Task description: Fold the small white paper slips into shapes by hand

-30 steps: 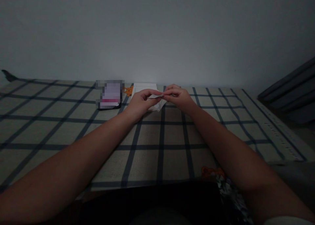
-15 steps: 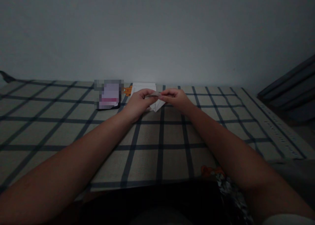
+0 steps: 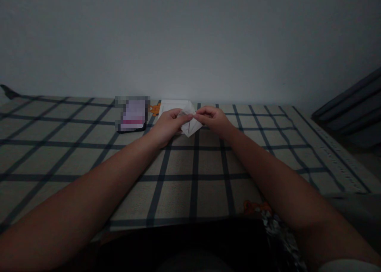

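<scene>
- Fingers of the left hand (image 3: 167, 127), head view: grasping the folded white paper (image 3: 192, 127) from its nine o'clock side, the thumb laid across its face.
- Fingers of the right hand (image 3: 216, 117): pinched on the same paper from three o'clock, thumb and forefinger meeting the left thumb tip or nearly so.
- The paper sits at the centre of the view, between both hands, its lower corner pointing to six o'clock; whether it touches the surface beneath, I cannot tell.
- White sheets (image 3: 171, 104) lie just past the left hand, toward eleven o'clock of the paper.
- An orange shape (image 3: 155, 109) shows beside the sheets, near ten o'clock.
- A flat device (image 3: 133, 111), blurred into blocks, lies at nine o'clock, apart from the left hand.
- All these are on the cloth-covered desk (image 3: 178, 163), checked with dark lines.
- At twelve o'clock, a plain wall (image 3: 190, 42); at three, dark draped fabric (image 3: 354, 109).
</scene>
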### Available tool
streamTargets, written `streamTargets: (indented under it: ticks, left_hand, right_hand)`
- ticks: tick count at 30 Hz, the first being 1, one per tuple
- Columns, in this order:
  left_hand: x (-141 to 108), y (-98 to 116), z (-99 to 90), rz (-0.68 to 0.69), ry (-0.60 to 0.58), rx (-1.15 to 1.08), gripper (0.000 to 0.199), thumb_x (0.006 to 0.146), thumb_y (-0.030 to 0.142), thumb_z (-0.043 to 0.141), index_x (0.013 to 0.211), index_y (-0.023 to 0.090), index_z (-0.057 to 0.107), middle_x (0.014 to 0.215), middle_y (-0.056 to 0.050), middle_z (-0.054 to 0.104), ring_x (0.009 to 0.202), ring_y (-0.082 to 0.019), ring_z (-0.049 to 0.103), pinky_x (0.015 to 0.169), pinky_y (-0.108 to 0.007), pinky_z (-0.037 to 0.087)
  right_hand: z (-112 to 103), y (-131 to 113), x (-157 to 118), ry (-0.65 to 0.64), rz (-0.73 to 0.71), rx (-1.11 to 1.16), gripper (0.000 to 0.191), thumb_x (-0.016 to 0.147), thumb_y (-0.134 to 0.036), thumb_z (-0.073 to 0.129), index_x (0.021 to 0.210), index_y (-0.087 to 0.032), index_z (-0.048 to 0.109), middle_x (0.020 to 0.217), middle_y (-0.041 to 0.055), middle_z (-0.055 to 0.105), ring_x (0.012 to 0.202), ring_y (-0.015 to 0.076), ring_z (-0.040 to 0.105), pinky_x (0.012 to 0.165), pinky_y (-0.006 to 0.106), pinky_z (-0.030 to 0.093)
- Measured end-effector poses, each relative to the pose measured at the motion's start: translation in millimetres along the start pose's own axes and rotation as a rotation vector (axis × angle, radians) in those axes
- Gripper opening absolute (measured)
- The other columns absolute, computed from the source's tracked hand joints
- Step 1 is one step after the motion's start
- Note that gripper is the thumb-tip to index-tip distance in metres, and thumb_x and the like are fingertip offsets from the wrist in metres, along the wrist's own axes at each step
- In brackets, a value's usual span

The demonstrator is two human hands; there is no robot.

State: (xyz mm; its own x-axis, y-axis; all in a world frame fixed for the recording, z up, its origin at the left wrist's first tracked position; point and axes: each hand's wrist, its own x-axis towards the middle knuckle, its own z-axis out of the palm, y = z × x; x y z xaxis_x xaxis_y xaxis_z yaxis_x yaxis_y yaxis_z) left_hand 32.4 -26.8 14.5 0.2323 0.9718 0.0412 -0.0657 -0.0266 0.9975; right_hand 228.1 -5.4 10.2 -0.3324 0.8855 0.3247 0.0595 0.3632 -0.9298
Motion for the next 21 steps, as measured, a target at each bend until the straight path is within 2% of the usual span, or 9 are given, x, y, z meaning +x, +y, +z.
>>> streamTargets:
  ticks: [3, 9, 17, 21]
  left_hand:
    - [0.5, -0.7, -0.1, -0.019, -0.029, 0.002, 0.032, 0.071, 0.042, 0.083, 0.087, 0.015, 0.074, 0.082, -0.005, 0.074, 0.070, -0.017, 0.065, 0.066, -0.028, 0.048]
    - [0.4, -0.3, 1.3, -0.045, -0.057, 0.024, 0.029, 0.073, 0.041, 0.082, 0.086, 0.015, 0.075, 0.081, -0.006, 0.074, 0.070, -0.017, 0.064, 0.064, -0.027, 0.047]
    - [-1.0, 1.0, 0.0, -0.027, 0.039, -0.013, 0.034, 0.071, 0.042, 0.085, 0.088, 0.016, 0.073, 0.080, -0.003, 0.071, 0.069, -0.016, 0.064, 0.062, -0.026, 0.048]
    - [-1.8, 1.5, 0.6, -0.027, 0.056, -0.032, 0.036, 0.071, 0.043, 0.086, 0.090, 0.016, 0.072, 0.084, -0.003, 0.072, 0.072, -0.016, 0.066, 0.065, -0.027, 0.052]
  right_hand:
    - [-0.5, -1.5, -0.1, 0.009, -0.008, -0.004, 0.040, 0.076, -0.052, 0.080, 0.091, -0.017, 0.068, 0.079, 0.0022, 0.068, 0.071, 0.0135, 0.061, 0.067, 0.028, 0.052]
    - [-0.3, -5.8, -1.7, 0.003, -0.040, -0.074, 0.033, 0.080, -0.047, 0.076, 0.085, -0.017, 0.066, 0.073, 0.0010, 0.065, 0.068, 0.0130, 0.060, 0.065, 0.027, 0.052]
    - [1.7, -3.4, -1.1, -0.011, 0.024, 0.002, 0.036, 0.076, -0.046, 0.080, 0.093, -0.016, 0.069, 0.084, 0.0038, 0.070, 0.076, 0.0146, 0.063, 0.069, 0.028, 0.053]
    - [0.3, -4.4, -1.4, 0.000, 0.022, -0.070, 0.033, 0.077, -0.047, 0.079, 0.083, -0.015, 0.070, 0.077, 0.0030, 0.068, 0.071, 0.0139, 0.060, 0.067, 0.028, 0.050]
